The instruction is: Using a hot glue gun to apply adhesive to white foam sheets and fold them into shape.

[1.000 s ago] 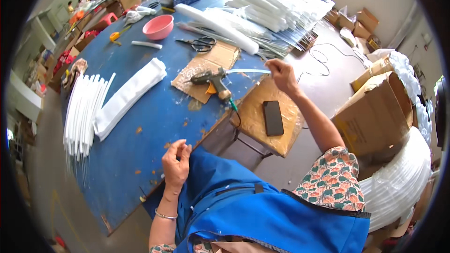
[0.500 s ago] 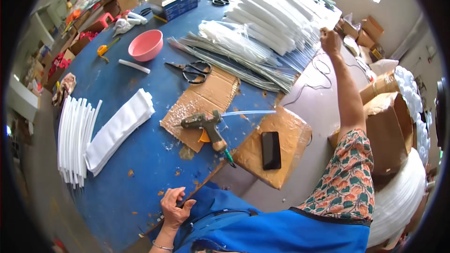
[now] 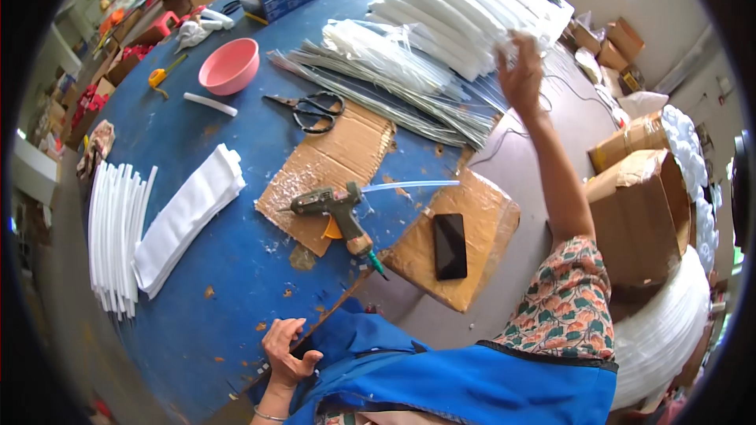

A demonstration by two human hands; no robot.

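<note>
My right hand (image 3: 520,72) reaches far out to the stack of white folded foam pieces (image 3: 471,12) at the table's far right, fingers touching its near edge. My left hand (image 3: 284,349) rests on the near edge of the blue table (image 3: 197,299), fingers bent, holding nothing. A glue gun (image 3: 335,211) with a clear glue stick lies on a cardboard sheet (image 3: 329,169) between the hands. A black phone (image 3: 450,245) lies on a cardboard box (image 3: 461,236) at the table's right edge.
Black scissors (image 3: 309,109), a pink bowl (image 3: 229,65), a bundle of thin rods in clear sleeves (image 3: 394,83), a folded white strip (image 3: 187,216) and a row of white pieces (image 3: 114,232) lie on the table. Cardboard boxes (image 3: 638,205) and white foam rolls (image 3: 669,323) stand to the right.
My right hand has left the cardboard near the glue stick and swung up and away to the white foam stack. My left hand has slid nearer along the table edge.
</note>
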